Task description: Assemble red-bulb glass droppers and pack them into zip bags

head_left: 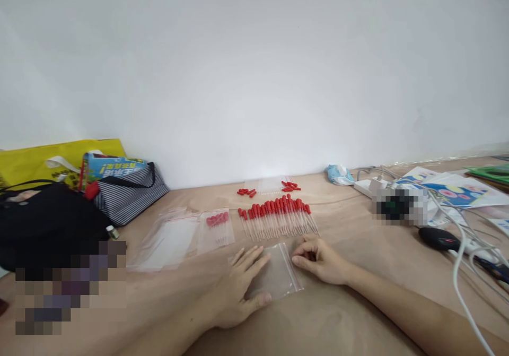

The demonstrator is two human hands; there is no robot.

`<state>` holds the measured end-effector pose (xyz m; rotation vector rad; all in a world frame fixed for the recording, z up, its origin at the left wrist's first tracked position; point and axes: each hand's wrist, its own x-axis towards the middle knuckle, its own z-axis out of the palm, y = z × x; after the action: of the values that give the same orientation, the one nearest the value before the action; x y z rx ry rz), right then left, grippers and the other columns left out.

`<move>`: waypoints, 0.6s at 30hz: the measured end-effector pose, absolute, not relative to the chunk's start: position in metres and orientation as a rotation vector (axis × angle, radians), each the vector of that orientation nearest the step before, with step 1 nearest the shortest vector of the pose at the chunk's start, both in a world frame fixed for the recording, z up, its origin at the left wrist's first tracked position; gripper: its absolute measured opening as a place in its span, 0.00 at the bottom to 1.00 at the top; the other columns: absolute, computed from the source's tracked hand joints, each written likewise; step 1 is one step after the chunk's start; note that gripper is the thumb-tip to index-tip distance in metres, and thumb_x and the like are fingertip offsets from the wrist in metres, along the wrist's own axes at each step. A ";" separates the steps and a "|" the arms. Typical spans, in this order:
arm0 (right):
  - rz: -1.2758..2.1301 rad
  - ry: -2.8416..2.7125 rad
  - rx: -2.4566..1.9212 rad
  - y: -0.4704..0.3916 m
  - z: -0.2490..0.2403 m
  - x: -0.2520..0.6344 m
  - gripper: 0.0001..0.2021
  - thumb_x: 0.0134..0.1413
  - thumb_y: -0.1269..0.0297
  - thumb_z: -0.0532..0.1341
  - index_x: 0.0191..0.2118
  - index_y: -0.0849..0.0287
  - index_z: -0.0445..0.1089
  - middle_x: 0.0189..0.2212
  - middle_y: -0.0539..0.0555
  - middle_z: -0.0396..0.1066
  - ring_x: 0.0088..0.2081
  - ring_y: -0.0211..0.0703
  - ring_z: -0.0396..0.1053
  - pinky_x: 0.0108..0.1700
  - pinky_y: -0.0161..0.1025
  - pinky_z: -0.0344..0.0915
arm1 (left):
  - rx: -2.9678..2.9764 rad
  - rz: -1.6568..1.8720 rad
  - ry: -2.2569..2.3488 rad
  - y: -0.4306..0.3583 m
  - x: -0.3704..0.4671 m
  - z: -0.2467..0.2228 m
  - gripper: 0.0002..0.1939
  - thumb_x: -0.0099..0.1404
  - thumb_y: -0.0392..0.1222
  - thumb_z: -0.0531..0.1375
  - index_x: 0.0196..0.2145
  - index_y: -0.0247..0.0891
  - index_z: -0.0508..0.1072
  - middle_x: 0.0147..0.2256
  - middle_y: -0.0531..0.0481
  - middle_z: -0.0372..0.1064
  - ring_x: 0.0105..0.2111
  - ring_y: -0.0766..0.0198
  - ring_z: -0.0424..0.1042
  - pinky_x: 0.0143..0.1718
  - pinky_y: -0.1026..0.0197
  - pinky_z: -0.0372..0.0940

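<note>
A clear zip bag [274, 276] lies flat on the table in front of me. My left hand [240, 287] rests on its left part, fingers stretched out and spread. At the bag's right, by the zip edge, is my right hand [320, 260] with its fingers curled towards the thumb; whether anything is between them is hidden. Just beyond both hands, several glass droppers with red rubber bulbs [274, 207] lie side by side in a row. To the left, another zip bag [201, 239] has several red-bulbed droppers [218, 219] in it.
Flat plastic bags [170, 242] lie at left. By the wall are loose red bulbs [291, 186] and thin clear tubes [274, 186]. A striped bag [131, 197] and black bag [51, 223] stand left; a blue-white crumpled item [339, 175], cables [457, 271] and papers [457, 189] lie right.
</note>
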<state>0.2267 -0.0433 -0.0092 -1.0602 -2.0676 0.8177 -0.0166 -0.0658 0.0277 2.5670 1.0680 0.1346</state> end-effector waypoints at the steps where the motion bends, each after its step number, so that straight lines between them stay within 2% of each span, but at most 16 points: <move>1: 0.831 -2.094 -1.034 -0.045 -0.008 0.227 0.10 0.50 0.61 0.57 0.24 0.59 0.69 0.26 0.51 0.63 0.28 0.36 0.61 0.30 0.33 0.57 | 2.567 0.127 1.074 -0.066 -0.016 0.027 0.31 0.61 0.53 0.51 0.59 0.43 0.46 0.60 0.45 0.40 0.59 0.52 0.40 0.56 0.42 0.37; 5: 0.875 -2.141 -0.933 -0.050 -0.004 0.228 0.11 0.49 0.57 0.57 0.31 0.59 0.70 0.30 0.53 0.64 0.31 0.37 0.62 0.33 0.35 0.60 | 2.585 0.106 1.079 -0.063 -0.013 0.023 0.32 0.61 0.54 0.50 0.59 0.44 0.44 0.60 0.46 0.39 0.59 0.55 0.39 0.57 0.44 0.37; 10: 0.757 -2.278 -0.757 -0.053 0.003 0.228 0.11 0.48 0.57 0.58 0.28 0.59 0.71 0.33 0.55 0.66 0.38 0.41 0.63 0.43 0.41 0.58 | 2.596 0.109 1.090 -0.063 -0.014 0.022 0.32 0.60 0.55 0.50 0.59 0.44 0.44 0.60 0.47 0.39 0.59 0.55 0.40 0.57 0.44 0.37; 14: 0.821 -2.335 -0.592 -0.053 0.007 0.228 0.15 0.44 0.57 0.61 0.39 0.57 0.70 0.38 0.55 0.69 0.43 0.44 0.63 0.48 0.45 0.56 | 2.580 0.128 1.088 -0.062 -0.013 0.023 0.34 0.60 0.55 0.51 0.59 0.41 0.44 0.60 0.46 0.41 0.59 0.54 0.41 0.57 0.44 0.38; 18: 0.873 -2.359 -0.498 -0.056 0.008 0.225 0.16 0.46 0.58 0.59 0.42 0.58 0.69 0.44 0.57 0.67 0.48 0.45 0.61 0.50 0.45 0.56 | 2.560 0.153 1.075 -0.059 -0.012 0.022 0.35 0.59 0.55 0.52 0.59 0.39 0.46 0.59 0.44 0.43 0.58 0.53 0.42 0.57 0.44 0.39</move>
<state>0.2246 -0.0557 0.0078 -0.4975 -2.3594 0.8731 -0.0116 -0.0591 0.0218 2.5603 1.0747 0.1532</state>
